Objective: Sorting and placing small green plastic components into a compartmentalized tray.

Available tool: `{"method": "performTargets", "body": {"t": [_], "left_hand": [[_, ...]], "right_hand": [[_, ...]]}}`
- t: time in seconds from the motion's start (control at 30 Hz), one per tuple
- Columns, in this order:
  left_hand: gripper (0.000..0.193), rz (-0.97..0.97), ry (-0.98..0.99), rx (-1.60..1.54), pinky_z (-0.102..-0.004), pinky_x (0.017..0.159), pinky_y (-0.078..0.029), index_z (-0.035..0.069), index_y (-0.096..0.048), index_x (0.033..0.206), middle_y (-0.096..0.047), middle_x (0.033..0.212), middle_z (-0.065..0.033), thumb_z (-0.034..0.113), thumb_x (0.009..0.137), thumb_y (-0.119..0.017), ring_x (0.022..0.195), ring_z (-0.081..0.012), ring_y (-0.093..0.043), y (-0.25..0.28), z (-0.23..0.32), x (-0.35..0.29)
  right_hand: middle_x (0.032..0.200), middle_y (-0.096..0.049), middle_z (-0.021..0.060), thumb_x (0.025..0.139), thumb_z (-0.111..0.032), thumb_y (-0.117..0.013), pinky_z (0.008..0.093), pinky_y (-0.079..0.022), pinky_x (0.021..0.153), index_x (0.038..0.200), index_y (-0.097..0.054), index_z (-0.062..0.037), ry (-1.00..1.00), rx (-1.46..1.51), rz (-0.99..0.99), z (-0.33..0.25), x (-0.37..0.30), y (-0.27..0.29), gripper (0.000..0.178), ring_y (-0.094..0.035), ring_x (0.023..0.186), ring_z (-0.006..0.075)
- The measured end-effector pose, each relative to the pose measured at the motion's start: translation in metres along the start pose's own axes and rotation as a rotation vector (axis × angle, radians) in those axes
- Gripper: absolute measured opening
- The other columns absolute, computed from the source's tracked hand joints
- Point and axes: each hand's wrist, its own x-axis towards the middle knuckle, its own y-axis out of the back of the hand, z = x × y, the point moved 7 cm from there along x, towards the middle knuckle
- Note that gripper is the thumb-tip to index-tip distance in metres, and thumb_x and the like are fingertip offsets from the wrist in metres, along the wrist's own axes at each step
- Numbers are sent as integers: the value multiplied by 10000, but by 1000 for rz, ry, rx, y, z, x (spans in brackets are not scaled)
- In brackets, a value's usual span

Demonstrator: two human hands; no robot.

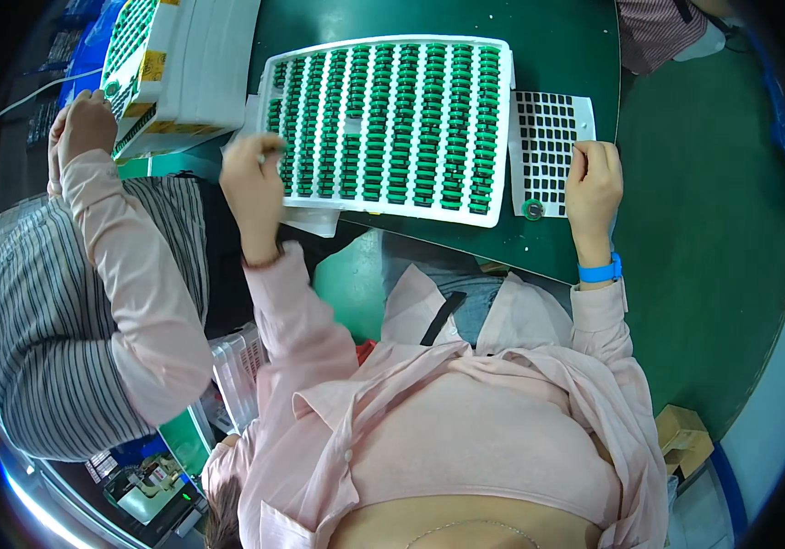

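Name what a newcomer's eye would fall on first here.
Probably the white tray at upper centre, holding columns of green parts. Next, the pale sheet of small black squares to its right, with the right hand at its edge. The bright blue wristband just below that hand stands out too.

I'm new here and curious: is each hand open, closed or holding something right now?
Left hand: blurred, by the white tray; grip cannot be told.
Right hand: curled at the white sheet; anything held cannot be told.

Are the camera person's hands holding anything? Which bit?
Can't tell: the left hand is blurred near the white tray, and the right hand hides anything between its fingers.
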Motion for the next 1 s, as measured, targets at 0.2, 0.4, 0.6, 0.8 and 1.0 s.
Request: {"method": "performTargets", "body": {"t": [0.2,0.4,0.6,0.8,1.0], "left_hand": [[147,51,-87,140,-338,700,-515,35,-703,878,-666,904,-98,-56,773,-656,781,-264,-659,-30,-48,74],[131,-115,45,118,-360,725,-516,56,-737,877,-673,858,-95,-1,795,-653,819,-285,-660,-55,-78,77],[149,95,-181,287,-364,725,-520,83,-757,837,-686,857,-89,-5,780,-652,820,-268,-661,-52,-55,72],[178,87,-124,283,-360,718,-525,109,-777,845,-694,844,-82,8,760,-659,800,-263,-668,-53,-71,63],[168,-19,-53,384,-378,682,-518,94,-743,804,-689,830,-83,15,791,-596,776,-280,-665,-56,-73,74]], "right_hand": [[886,-600,114,860,-7,-625,414,-492,712,896,-609,-43,-42,56,-15,4,0,-3,53,-606,815,329],[890,-608,111,869,20,-626,355,-497,653,917,-628,-26,-9,16,16,1,-3,-2,66,-608,748,285],[893,-603,115,865,10,-623,385,-495,676,913,-615,-34,-6,43,22,2,-2,0,66,-607,781,308],[898,-607,114,866,9,-623,384,-499,680,916,-616,-34,-1,28,37,3,-3,-3,66,-611,784,306],[896,-603,115,869,9,-620,386,-499,681,915,-615,-34,9,34,38,1,-4,-1,63,-610,785,309]]}}
